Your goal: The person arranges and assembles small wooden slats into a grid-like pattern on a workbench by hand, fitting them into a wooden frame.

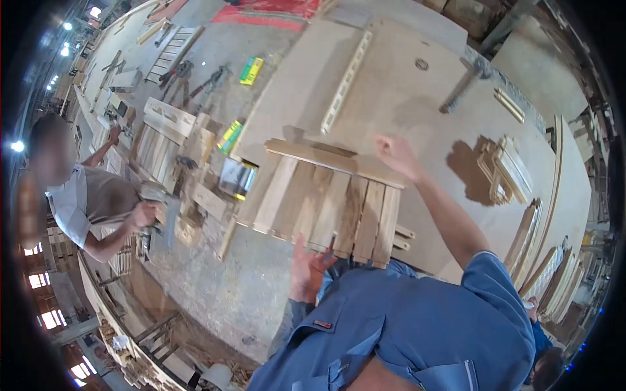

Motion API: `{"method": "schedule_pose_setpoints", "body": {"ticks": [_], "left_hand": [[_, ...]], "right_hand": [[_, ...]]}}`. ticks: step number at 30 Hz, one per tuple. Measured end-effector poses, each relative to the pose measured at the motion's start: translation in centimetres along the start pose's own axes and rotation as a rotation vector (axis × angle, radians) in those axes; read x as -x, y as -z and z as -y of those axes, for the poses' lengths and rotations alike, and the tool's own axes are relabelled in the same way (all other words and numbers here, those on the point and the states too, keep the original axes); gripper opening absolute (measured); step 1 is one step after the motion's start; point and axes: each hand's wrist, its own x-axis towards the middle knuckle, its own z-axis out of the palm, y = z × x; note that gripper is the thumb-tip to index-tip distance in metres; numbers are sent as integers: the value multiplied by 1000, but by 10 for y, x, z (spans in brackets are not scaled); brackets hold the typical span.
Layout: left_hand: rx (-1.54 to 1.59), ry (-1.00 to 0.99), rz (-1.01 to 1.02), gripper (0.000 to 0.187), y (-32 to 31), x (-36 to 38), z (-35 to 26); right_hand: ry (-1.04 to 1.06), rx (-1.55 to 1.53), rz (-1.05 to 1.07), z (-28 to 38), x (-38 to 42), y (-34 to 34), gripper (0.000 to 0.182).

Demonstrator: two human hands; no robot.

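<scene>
A panel of side-by-side wooden slats lies before me, with a curved wooden rail across its far end. My left hand is at the near edge of the slats, fingers spread and pointing up. A small dark, thin piece shows by its fingertips at that edge. Over the far right corner of the panel, past the rail, my right hand is raised with its fingers curled closed. I cannot tell what, if anything, is in that fist.
A slotted wooden strip lies beyond the rail. Stacked wooden pieces stand to the right, near a dark rod. Yellow-green boxes sit left of the panel. A co-worker handles a tool over wooden parts at left.
</scene>
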Motion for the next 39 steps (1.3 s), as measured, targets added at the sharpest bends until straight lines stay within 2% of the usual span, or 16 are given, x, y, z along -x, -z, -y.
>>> {"method": "schedule_pose_setpoints", "body": {"ticks": [2,3,5,7,9,11,15,17,20,22,29,30,32,34,36,39], "left_hand": [[1,17,-45,68,22,-30,-4],[18,48,-21,66,32,-43,-7],[42,80,5,65,40,-63,-13],[65,59,-137,64,47,-85,-27],[133,81,-63,63,58,-102,-32],[141,94,-81,64,52,-111,-44],[48,140,-46,67,25,-124,-78],[108,187,45,67,20,-141,-85],[45,160,-8,78,-12,-161,-96],[14,143,24,88,-23,-188,-93],[59,8,281,82,-145,-319,-125],[-39,-69,420,84,-154,-343,-130],[-284,-76,198,91,-176,-368,-132],[-449,-30,333,96,-187,-343,-125],[-577,5,306,92,-183,-328,-100],[-786,-205,250,75,-145,-336,-50]], "right_hand": [[-333,-88,-106,43,-72,-29,69],[-319,-78,-100,45,-106,-60,69],[-464,439,-611,17,-167,-129,69],[-512,280,-571,20,-206,-122,59],[-569,126,-530,32,-200,-95,48],[-345,-7,-333,78,-153,-53,33],[-49,69,29,47,-47,-48,51],[221,241,-49,50,-1,-52,58],[86,511,33,43,8,-51,70],[144,641,-209,29,-18,-47,80],[-344,473,-714,35,-45,-25,59],[-367,385,-680,39,-23,-26,53],[-435,311,-693,31,35,-19,47],[-563,260,-730,4,106,-18,41],[-817,205,-835,-37,190,-9,41],[-1154,274,-966,-117,333,20,48]]}}
